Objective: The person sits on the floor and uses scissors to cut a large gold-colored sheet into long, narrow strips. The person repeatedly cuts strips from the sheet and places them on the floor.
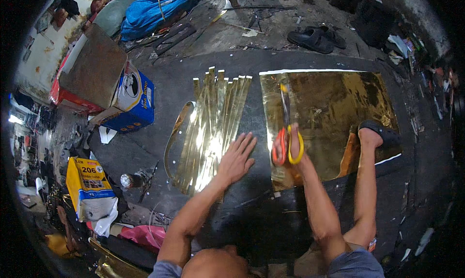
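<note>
My right hand point(294, 144) is closed round scissors point(286, 114) with one red and one yellow handle loop. The blades point away from me over the left part of a shiny gold sheet point(329, 113) with white edges. My left hand point(236, 158) lies palm down with its fingers spread, on the dark mat point(254, 193) at the right side of a bundle of gold strips point(213, 127). Those long narrow strips overlap lengthwise, their white-tipped far ends fanned out. One strip point(175, 132) curls apart on the left. My foot in a black sandal point(382, 133) rests on the sheet's right part.
On the left stand a blue and brown carton point(133, 96) and a yellow, blue and white box point(92, 186). A small jar point(128, 180) sits beside the mat. A blue tarp bundle point(157, 11) and black slippers point(317, 38) lie at the far side.
</note>
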A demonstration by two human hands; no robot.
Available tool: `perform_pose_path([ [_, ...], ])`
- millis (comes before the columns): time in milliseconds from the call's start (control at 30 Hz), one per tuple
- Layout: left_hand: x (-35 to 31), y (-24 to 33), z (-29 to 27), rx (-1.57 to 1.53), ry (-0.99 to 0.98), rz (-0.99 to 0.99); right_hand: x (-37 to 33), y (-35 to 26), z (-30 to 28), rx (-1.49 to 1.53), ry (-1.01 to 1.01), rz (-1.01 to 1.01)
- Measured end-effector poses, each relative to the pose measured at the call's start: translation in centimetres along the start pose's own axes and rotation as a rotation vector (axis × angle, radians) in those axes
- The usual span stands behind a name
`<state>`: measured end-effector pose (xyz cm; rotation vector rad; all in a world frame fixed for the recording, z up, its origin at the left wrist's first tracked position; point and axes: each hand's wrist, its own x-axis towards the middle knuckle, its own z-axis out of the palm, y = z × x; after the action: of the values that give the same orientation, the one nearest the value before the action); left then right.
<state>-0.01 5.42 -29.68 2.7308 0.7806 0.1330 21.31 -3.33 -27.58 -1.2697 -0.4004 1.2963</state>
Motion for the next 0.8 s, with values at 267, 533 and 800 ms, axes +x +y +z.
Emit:
perform_pose_path([
  [267,1.6,-4.2,0.6,0.213,-0.084,-0.211,-17.5,1.0,-4.9,-0.011,0.025,0.093],
  [533,5.9,8.3,8.4,-0.593,0.254,-0.541,-27.2,2.3,-5.5,-0.017,0.143,0.159],
  [800,8.1,9.3,10.2,-0.801,0.351,-1.020,-32.9,3.5,-3.0,-0.084,0.194,0.280],
])
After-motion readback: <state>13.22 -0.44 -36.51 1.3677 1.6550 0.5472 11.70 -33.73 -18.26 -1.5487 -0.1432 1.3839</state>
